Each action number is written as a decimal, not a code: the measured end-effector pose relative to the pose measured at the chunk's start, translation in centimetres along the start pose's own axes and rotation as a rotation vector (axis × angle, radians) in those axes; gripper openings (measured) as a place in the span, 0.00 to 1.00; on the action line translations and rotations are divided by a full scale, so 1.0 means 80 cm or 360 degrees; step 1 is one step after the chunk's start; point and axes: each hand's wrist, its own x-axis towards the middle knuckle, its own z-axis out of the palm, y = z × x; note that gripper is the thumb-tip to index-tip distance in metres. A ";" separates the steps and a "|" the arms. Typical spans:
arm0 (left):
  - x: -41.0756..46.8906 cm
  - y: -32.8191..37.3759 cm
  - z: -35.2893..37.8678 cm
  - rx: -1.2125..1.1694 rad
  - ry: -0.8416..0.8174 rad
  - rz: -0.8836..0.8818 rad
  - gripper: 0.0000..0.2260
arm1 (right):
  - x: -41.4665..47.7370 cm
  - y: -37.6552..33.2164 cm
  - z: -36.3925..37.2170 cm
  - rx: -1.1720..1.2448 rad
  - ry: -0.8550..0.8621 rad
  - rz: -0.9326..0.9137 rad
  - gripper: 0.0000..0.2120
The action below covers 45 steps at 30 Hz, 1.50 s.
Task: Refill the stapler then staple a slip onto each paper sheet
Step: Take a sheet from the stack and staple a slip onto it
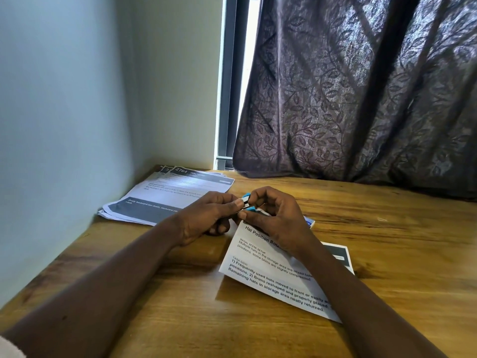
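A small blue stapler is held above the wooden table, its jaws apart with a metal part showing between them. My right hand grips the stapler from the right. My left hand pinches its metal part from the left with the fingertips. A printed slip headed "Hat Position" lies under my right wrist, over a sheet with a dark band. A stack of paper sheets lies at the back left. Whether staples are loaded is hidden.
A small blue and white box peeks out behind my right hand. A dark patterned curtain hangs over the table's far edge. A wall bounds the table's left side.
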 end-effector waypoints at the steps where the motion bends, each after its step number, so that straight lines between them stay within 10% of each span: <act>1: 0.001 0.000 0.000 0.0002 -0.0004 -0.0010 0.13 | 0.000 0.001 0.000 0.0003 0.0003 -0.0001 0.13; 29: 0.003 0.008 -0.011 0.0110 -0.0051 0.0009 0.06 | -0.007 -0.007 0.003 -0.0083 0.0080 -0.0080 0.14; 45: 0.007 0.002 -0.020 0.1111 0.0266 0.0081 0.09 | -0.005 0.003 -0.010 -0.0639 0.0076 -0.0002 0.13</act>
